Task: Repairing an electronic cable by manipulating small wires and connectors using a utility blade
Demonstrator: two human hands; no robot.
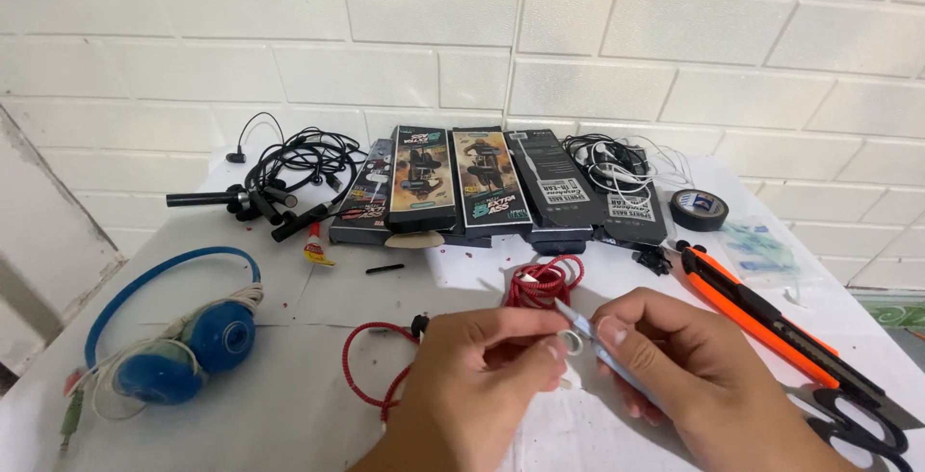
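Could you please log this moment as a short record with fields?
left hand: pinches a small white earpiece
right hand: holds a thin metal tool, tip at the earpiece
cable: red braided cable behind the hands
left side: blue headphones
right side: orange utility knife, black scissors, black tape roll
back: boxed earphones

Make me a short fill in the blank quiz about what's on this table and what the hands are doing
1. The headphones lying at the left of the table are ____ in colour.
2. The cable coiled behind the hands is ____.
3. The right hand holds a thin tool like a ____.
4. Right of the boxes lies a roll of black ____.

Missing words: blue; red; pen; tape
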